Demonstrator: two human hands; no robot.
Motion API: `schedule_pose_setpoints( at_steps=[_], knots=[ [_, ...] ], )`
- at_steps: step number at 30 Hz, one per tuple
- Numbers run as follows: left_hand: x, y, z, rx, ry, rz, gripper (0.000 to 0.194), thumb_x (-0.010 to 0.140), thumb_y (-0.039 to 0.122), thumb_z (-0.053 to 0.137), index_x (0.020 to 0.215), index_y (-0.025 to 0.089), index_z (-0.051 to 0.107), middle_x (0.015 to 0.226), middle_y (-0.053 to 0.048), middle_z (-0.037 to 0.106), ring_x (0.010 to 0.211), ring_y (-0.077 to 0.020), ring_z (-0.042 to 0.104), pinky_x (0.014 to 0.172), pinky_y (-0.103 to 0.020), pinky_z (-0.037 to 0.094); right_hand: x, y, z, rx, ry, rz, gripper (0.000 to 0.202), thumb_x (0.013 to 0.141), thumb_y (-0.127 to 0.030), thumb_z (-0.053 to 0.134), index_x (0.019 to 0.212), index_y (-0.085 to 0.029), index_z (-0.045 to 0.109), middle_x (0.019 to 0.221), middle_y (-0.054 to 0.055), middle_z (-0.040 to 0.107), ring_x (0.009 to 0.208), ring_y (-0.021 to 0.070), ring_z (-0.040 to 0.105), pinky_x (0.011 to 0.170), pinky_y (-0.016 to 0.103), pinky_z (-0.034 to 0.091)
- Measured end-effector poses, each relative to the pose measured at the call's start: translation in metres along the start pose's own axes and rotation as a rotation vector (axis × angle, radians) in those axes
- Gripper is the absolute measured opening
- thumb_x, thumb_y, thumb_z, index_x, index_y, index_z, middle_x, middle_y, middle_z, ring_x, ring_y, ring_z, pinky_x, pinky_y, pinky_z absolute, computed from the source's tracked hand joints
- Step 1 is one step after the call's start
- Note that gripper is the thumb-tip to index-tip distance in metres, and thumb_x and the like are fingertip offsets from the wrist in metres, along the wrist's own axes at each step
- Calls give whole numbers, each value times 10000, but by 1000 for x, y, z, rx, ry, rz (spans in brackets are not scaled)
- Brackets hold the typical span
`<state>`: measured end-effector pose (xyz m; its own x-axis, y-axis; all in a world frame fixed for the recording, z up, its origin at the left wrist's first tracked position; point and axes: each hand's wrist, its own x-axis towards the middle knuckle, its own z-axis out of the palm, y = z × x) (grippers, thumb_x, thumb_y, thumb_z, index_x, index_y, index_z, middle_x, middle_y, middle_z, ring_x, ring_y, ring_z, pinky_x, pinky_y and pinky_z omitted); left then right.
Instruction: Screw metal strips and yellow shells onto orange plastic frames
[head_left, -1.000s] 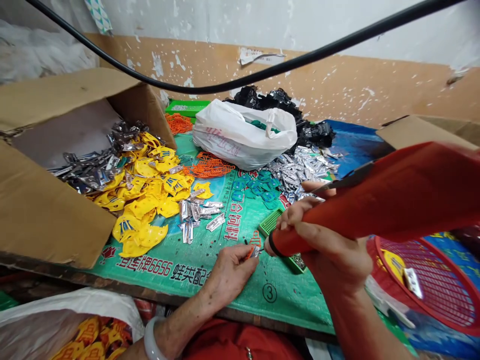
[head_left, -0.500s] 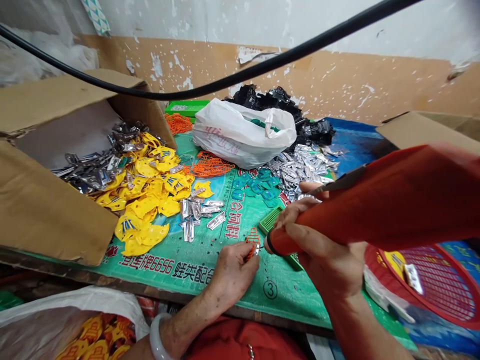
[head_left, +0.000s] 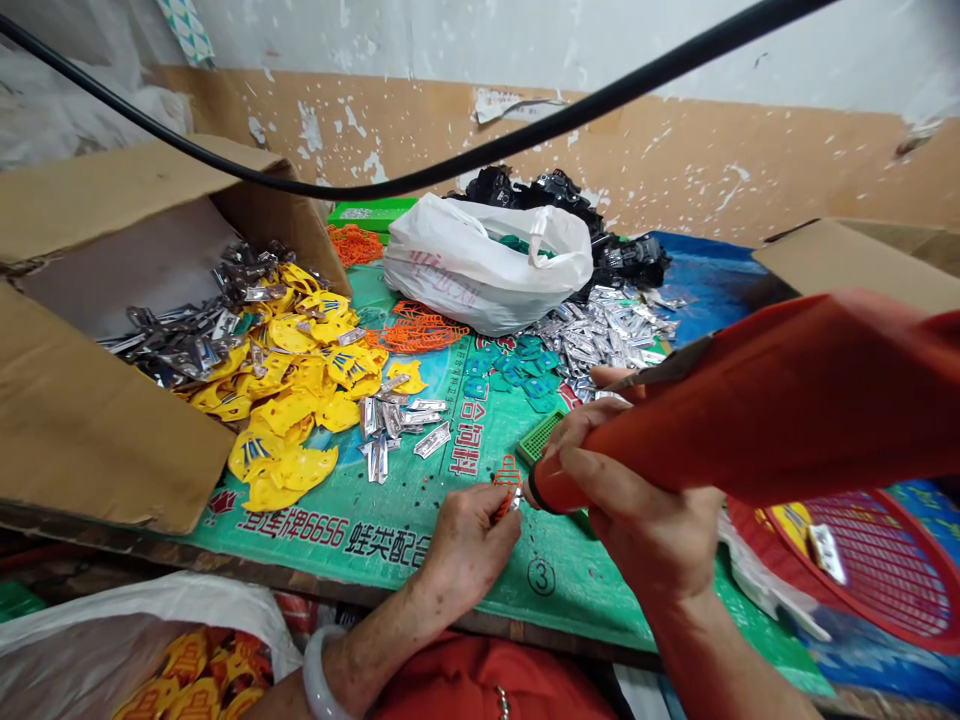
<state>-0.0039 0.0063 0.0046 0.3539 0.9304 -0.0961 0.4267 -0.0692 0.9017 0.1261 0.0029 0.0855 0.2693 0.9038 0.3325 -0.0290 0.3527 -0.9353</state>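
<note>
My left hand (head_left: 474,535) pinches an orange lattice-like plastic piece (head_left: 508,472) together with a small silver part just above the green mat. My right hand (head_left: 637,500) is wrapped round a red electric screwdriver (head_left: 750,410), which lies tilted with its black nose at the left. The nose points at the silver part, very close to my left fingertips; the bit is hardly visible there. Just behind the nose sits a green perforated tray (head_left: 541,437), partly covered by my right hand. Several teal pieces (head_left: 517,370) lie beyond it.
A cardboard box (head_left: 127,420) at the left spills yellow pieces (head_left: 300,400) and silver parts. A white plastic bag (head_left: 480,270) stands at the back beside a silver pile (head_left: 607,335). A red basket (head_left: 892,590) is at the right. A black cable (head_left: 420,180) hangs across the view.
The screwdriver and my right hand have shifted slightly left, so the nose is closer to the held piece and less of the bit shows. My left hand keeps its grip.
</note>
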Motion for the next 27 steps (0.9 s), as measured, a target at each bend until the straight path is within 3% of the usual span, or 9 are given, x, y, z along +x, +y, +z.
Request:
schedule_pose_setpoints(
  at_steps=[15,27],
  knots=[
    [-2,4,-3,-272,-132,-244,210,701,324,491,545,191,447,520,58,307,523,-107,295,492,-256,173,-1,4,-5,33,14,42,158,656,-237,725,772,-224,620,684,3,612,702,204,616,656,397,527],
    [-3,-2,-4,-431,-173,-246,238,713,365,560,600,155,561,540,43,393,520,-101,346,487,-237,257,-1,12,-7,86,-32,21,156,663,-200,699,790,-242,619,636,-17,583,647,199,589,627,400,505]
  ],
)
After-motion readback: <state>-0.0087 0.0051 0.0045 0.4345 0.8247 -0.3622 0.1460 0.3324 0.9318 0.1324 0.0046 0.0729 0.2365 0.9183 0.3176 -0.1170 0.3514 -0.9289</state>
